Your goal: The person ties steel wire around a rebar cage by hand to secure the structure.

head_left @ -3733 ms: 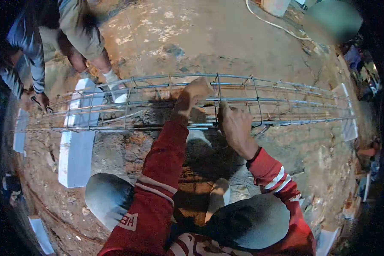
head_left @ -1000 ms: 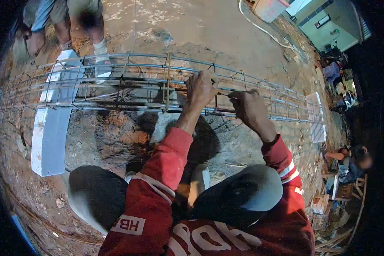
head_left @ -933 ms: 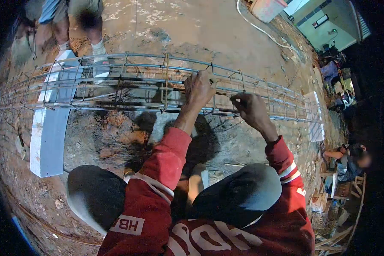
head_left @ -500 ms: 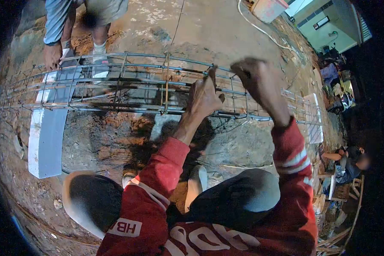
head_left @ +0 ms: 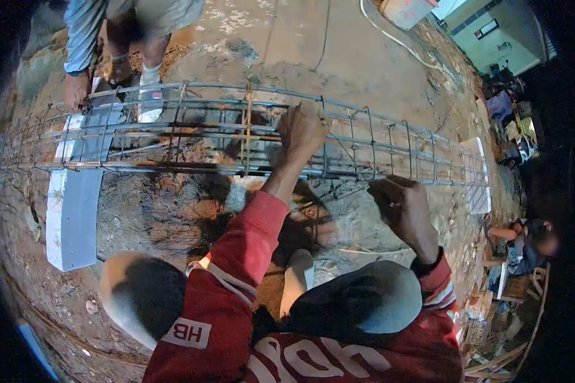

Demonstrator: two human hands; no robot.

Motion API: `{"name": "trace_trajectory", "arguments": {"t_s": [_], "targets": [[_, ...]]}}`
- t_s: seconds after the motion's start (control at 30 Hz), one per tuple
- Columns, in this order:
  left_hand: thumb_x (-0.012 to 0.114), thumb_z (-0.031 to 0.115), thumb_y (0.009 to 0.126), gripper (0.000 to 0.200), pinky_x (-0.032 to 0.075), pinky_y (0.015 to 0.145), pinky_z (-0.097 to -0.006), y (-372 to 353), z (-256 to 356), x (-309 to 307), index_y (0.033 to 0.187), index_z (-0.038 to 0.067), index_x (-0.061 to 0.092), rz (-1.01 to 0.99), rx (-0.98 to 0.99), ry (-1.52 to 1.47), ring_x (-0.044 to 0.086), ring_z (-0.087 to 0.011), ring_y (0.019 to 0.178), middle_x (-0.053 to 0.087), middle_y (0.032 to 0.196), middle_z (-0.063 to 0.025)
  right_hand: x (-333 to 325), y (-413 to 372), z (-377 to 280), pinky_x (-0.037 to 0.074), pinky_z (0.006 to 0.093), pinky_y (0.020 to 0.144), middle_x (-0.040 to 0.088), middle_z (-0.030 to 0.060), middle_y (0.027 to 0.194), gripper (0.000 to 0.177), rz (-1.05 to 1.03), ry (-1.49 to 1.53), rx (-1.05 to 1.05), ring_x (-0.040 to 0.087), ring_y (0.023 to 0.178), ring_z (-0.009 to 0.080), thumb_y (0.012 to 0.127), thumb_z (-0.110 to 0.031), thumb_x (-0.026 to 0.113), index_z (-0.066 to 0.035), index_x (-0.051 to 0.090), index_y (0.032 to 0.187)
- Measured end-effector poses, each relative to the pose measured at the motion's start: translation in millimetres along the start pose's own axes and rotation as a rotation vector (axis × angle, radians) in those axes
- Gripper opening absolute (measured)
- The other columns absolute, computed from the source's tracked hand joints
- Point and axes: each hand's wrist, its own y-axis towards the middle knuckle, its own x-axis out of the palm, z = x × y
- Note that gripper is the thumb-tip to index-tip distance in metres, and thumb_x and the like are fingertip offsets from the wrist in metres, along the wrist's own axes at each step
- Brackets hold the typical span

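A long rebar cage (head_left: 217,127) of steel bars and square stirrups stretches across in front of me. My left hand (head_left: 303,131) is closed over its upper bars, right of a rust-coloured stirrup (head_left: 248,127); its fingers hide the exact grip. Lower and to the right, my right hand (head_left: 402,210) is pinched at the cage's near edge. A thin dark wire (head_left: 348,156) slants down between the hands and seems to end at the right fingertips. The left part of the cage rests on a pale block (head_left: 73,214), the far right end by another pale block (head_left: 476,175).
Another person's hand (head_left: 76,89) touches the cage at the upper left, with that person's legs behind it. A seated person (head_left: 527,246) is at the right beside scrap wood. A bucket (head_left: 407,11) and a hose (head_left: 396,41) lie beyond on muddy ground.
My right hand has come down from above the cage to its near edge. My left hand, its index finger raised before, is now curled closed on the upper bars.
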Motion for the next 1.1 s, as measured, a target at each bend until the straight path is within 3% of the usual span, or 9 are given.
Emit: {"name": "trace_trajectory", "arguments": {"t_s": [0.23, 0.33, 0.4, 0.47, 0.53, 0.6, 0.67, 0.9, 1.1], "targets": [[0.071, 0.024, 0.076, 0.036, 0.049, 0.082, -0.0445, -14, 18, -31, 0.098, -0.004, 0.062, -0.247, 0.133, -0.024, 0.064, -0.0388, 0.089, 0.066, 0.093, -0.0217, -39, 98, -9, 0.047, 0.0420, 0.063, 0.064, 0.0088, 0.083, 0.011, 0.315, -0.407, -0.245, 0.062, 0.078, 0.0294, 0.078, -0.015, 0.067, -0.009, 0.067, 0.087], [0.059, 0.010, 0.077, 0.008, 0.047, 0.079, -0.0416, 0, -8, -8, 0.079, 0.003, 0.063, -0.204, 0.330, -0.162, 0.060, -0.0343, 0.089, 0.062, 0.082, -0.0169, -35, 102, -7, 0.046, 0.0377, 0.070, 0.064, 0.0077, 0.085, 0.012, 0.649, -0.372, -0.583, 0.060, 0.078, 0.0263, 0.075, -0.011, 0.068, -0.010, 0.067, 0.087], [0.061, 0.013, 0.078, 0.014, 0.048, 0.078, -0.0438, 10, -16, 2, 0.087, 0.003, 0.066, -0.266, 0.390, -0.064, 0.062, -0.0365, 0.089, 0.064, 0.087, -0.0192, -35, 49, -18, 0.047, 0.0362, 0.071, 0.065, 0.0109, 0.088, 0.015, 0.835, -0.182, -0.467, 0.061, 0.078, 0.0241, 0.077, -0.007, 0.067, -0.007, 0.066, 0.091], [0.062, 0.021, 0.082, 0.022, 0.048, 0.080, -0.0451, 22, -30, 12, 0.092, 0.003, 0.068, -0.333, 0.372, 0.005, 0.062, -0.0384, 0.093, 0.065, 0.093, -0.0214, 16, -18, 20, 0.048, 0.0348, 0.073, 0.067, 0.0132, 0.092, 0.020, 1.058, 0.151, 0.089, 0.061, 0.081, 0.0230, 0.081, -0.005, 0.066, -0.003, 0.065, 0.102], [0.066, 0.028, 0.080, 0.028, 0.048, 0.081, -0.0435, 30, -23, 0, 0.091, 0.002, 0.067, -0.379, 0.408, 0.041, 0.061, -0.0385, 0.094, 0.063, 0.096, -0.0214, 68, -59, 68, 0.049, 0.0344, 0.075, 0.067, 0.0114, 0.093, 0.027, 0.938, 0.392, 0.647, 0.061, 0.083, 0.0245, 0.085, -0.007, 0.066, -0.001, 0.063, 0.111], [0.069, 0.030, 0.077, 0.031, 0.048, 0.082, -0.0432, 30, -2, -20, 0.091, 0.002, 0.067, -0.519, 0.317, 0.062, 0.060, -0.0378, 0.096, 0.063, 0.098, -0.0218, 128, -91, 115, 0.048, 0.0335, 0.077, 0.065, 0.0133, 0.102, 0.037, 0.608, 0.404, 0.708, 0.061, 0.089, 0.0255, 0.085, -0.012, 0.069, 0.001, 0.058, 0.119], [0.073, 0.031, 0.074, 0.035, 0.048, 0.083, -0.0430, 26, 6, -25, 0.091, 0.001, 0.066, -0.665, 0.234, 0.085, 0.060, -0.0370, 0.097, 0.062, 0.100, -0.0222, 160, -90, 115, 0.048, 0.0323, 0.078, 0.061, 0.0148, 0.112, 0.051, 0.626, 0.319, 0.680, 0.060, 0.095, 0.0233, 0.084, -0.016, 0.072, 0.000, 0.051, 0.127], [0.071, 0.017, 0.075, 0.017, 0.048, 0.071, -0.0454, -28, 4, 24, 0.081, 0.002, 0.064, 0.333, 0.380, 0.039, 0.061, -0.0368, 0.082, 0.063, 0.081, -0.0182, 196, -63, 136, 0.046, 0.0315, 0.078, 0.058, 0.0100, 0.094, 0.031, 0.645, 0.559, 0.743, 0.056, 0.084, 0.0199, 0.093, -0.022, 0.063, -0.001, 0.056, 0.115], [0.064, 0.009, 0.081, 0.009, 0.049, 0.064, -0.0440, -28, 15, 23, 0.082, 0.001, 0.063, 0.298, 0.308, -0.099, 0.063, -0.0377, 0.070, 0.062, 0.072, -0.0195, 217, -63, 134, 0.048, 0.0326, 0.085, 0.059, 0.0092, 0.113, 0.032, 0.971, 1.261, 0.717, 0.057, 0.100, 0.0189, 0.097, -0.025, 0.057, -0.001, 0.057, 0.118]]}}
